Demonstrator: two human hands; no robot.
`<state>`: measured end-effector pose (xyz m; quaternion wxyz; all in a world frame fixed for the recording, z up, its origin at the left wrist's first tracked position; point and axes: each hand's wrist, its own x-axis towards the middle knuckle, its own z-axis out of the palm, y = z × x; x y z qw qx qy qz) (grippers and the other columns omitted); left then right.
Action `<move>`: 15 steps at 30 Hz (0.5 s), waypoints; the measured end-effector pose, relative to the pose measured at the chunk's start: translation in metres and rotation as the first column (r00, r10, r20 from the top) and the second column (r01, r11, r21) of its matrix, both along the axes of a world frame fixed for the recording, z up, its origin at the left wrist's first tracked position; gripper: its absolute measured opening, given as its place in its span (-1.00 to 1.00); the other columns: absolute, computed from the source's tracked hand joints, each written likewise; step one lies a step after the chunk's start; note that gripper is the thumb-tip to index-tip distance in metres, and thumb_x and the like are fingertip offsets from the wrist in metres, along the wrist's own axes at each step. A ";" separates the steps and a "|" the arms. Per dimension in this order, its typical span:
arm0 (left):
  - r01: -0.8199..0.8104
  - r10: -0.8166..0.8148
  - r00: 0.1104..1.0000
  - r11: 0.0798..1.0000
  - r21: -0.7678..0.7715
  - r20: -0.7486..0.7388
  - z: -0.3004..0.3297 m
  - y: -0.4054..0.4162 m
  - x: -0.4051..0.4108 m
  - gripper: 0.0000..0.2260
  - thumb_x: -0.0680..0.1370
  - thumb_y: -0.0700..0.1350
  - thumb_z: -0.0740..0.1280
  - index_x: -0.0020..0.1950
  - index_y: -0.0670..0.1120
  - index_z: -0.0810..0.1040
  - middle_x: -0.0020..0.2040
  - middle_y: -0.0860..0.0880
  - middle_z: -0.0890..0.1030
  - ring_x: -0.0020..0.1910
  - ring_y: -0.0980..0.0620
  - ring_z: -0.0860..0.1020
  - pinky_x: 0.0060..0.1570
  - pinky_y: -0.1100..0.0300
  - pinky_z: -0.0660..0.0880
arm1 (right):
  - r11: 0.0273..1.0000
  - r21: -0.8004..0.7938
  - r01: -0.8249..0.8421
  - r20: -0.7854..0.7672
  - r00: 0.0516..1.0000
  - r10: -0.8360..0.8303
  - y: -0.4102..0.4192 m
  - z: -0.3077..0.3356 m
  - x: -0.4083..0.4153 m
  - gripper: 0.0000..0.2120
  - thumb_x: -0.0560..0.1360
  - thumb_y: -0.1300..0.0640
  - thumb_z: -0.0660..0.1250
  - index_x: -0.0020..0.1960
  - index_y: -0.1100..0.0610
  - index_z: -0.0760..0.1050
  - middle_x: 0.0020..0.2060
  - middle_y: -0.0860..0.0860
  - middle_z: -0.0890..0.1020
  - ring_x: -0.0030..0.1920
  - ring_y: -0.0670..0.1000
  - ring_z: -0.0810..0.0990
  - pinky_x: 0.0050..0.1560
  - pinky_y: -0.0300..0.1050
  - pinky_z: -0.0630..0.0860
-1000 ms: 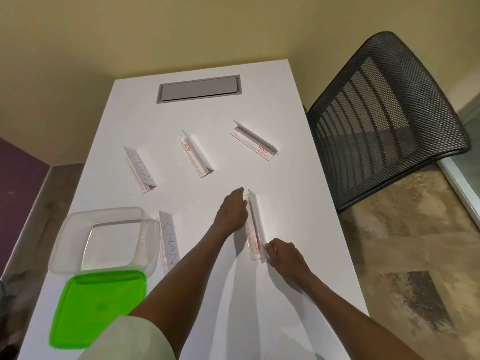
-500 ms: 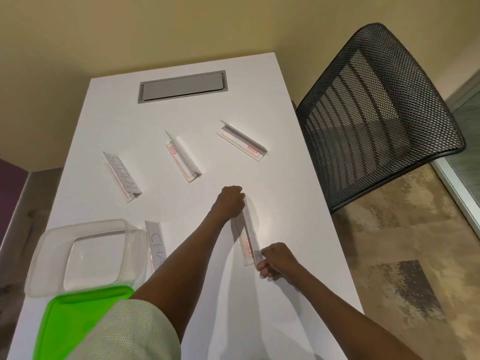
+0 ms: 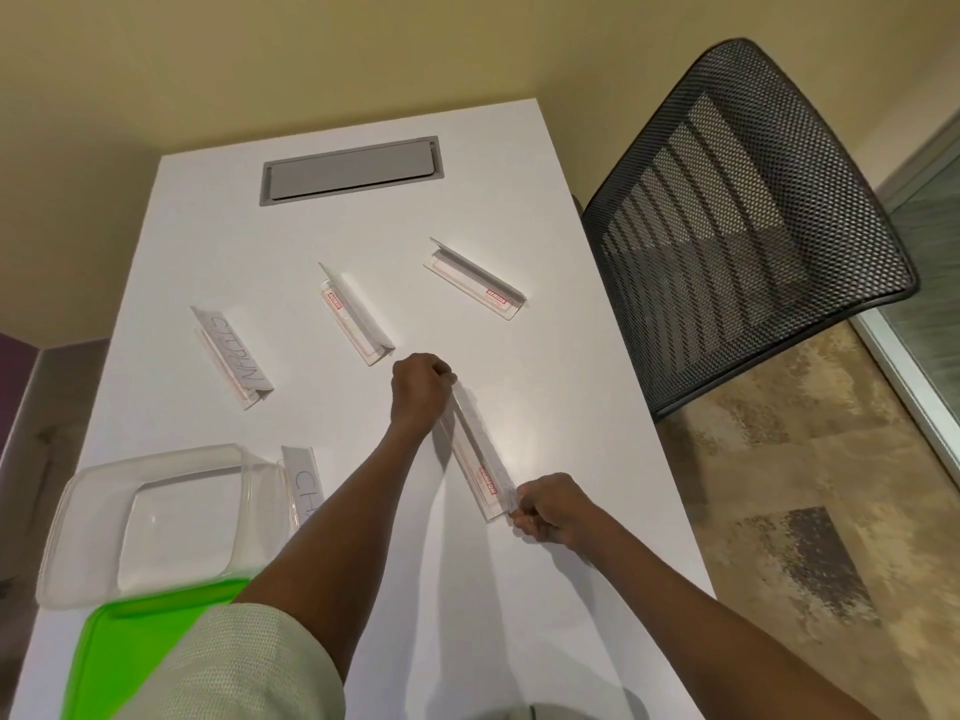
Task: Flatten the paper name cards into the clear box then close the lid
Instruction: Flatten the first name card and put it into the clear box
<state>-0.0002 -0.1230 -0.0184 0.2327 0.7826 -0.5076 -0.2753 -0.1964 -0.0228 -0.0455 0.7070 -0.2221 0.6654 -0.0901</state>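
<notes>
Both hands are closed on one folded name card [image 3: 475,452] lying mid-table — the left hand [image 3: 420,394] pinches its far end, the right hand [image 3: 553,506] its near end. This looks like the first card being taken up; none lies in the clear box [image 3: 156,517] at the table's [image 3: 545,589] left edge, green lid [image 3: 135,652] off beside it. Next the fold must be pressed flat — then carried left to the box.

Handwritten grey capitals, seemingly "STEPHN", run along the left name card [image 3: 234,356]; the card beside the clear box [image 3: 304,485] shows "CH", the rest hidden by an arm. Small red labels on three other cards are too blurred to read
</notes>
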 end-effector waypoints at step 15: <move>-0.279 0.253 0.924 0.959 -0.052 -0.287 0.019 0.016 0.057 -0.82 0.42 -0.28 0.41 0.01 -0.19 0.66 -0.31 0.00 0.67 -0.23 -0.01 0.66 0.05 0.05 0.59 | 0.874 -0.427 -0.232 -0.370 0.927 0.065 -0.062 0.036 0.001 -0.87 0.41 0.34 0.31 -0.23 0.13 0.51 -0.45 0.16 0.65 -0.51 0.09 0.56 -0.40 -0.01 0.54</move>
